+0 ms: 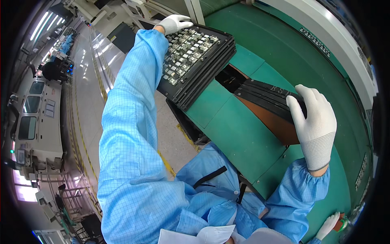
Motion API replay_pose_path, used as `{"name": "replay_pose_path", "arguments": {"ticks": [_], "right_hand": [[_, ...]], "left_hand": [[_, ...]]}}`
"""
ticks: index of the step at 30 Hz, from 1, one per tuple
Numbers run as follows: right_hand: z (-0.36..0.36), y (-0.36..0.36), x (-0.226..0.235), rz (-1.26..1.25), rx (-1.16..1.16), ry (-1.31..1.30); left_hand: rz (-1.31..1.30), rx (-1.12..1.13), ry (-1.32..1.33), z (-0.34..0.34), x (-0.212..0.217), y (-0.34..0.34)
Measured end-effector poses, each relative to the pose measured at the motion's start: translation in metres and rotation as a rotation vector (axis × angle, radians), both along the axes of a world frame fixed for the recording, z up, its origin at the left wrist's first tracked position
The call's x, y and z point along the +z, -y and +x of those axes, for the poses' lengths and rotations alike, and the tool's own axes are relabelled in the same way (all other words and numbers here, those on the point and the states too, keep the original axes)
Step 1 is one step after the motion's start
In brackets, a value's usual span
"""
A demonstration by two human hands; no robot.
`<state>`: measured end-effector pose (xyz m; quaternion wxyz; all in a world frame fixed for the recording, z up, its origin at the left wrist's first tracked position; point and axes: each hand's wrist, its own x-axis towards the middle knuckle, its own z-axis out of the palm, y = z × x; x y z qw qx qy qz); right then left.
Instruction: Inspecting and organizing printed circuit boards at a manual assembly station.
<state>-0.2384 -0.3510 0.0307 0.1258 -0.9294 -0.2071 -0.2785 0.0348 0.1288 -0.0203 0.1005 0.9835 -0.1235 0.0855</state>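
Note:
My left hand (174,23), in a white glove, grips the far edge of a stack of black trays (211,67), its thumb over the rim. In the top tray sit rows of small circuit boards (189,51) with silvery square parts. The stack rests at the left edge of the green table (227,118). Also gloved, my right hand (313,118) closes round the right end of a group of black slats or empty trays (264,95), thumb on the near side. These lie tilted over a brown-walled opening (268,126) in the table; their undersides are hidden.
At the lower right another person's gloved hand (328,226) holds a small orange and green thing. A pale machine frame (349,49) curves along the right. On the left, white machines (42,110) stand beyond a floor with yellow lines (75,118).

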Motion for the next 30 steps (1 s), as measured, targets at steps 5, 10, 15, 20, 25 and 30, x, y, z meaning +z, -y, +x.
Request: {"name": "replay_pose_path", "arguments": {"ticks": [5, 10, 15, 20, 25, 30], "right_hand": [[-0.001, 0.003, 0.000, -0.008, -0.015, -0.008], [0.001, 0.002, -0.003, -0.003, 0.003, 0.007], [0.001, 0.004, -0.001, -0.003, 0.006, -0.008], [0.000, 0.006, -0.001, -0.019, 0.009, -0.042], [0.000, 0.006, -0.001, -0.012, 0.017, -0.043], [0.001, 0.008, -0.003, -0.016, 0.014, -0.035]], "left_hand": [[0.053, -0.110, -0.130, -0.006, 0.005, 0.037], [0.076, -0.041, -0.070, 0.000, 0.005, 0.043], [0.201, 0.053, -0.033, 0.001, 0.008, 0.066], [0.065, 0.010, -0.013, -0.020, 0.025, 0.051], [0.058, 0.136, -0.055, -0.063, 0.038, 0.034], [0.016, -0.026, -0.070, -0.113, 0.040, 0.074]]}}
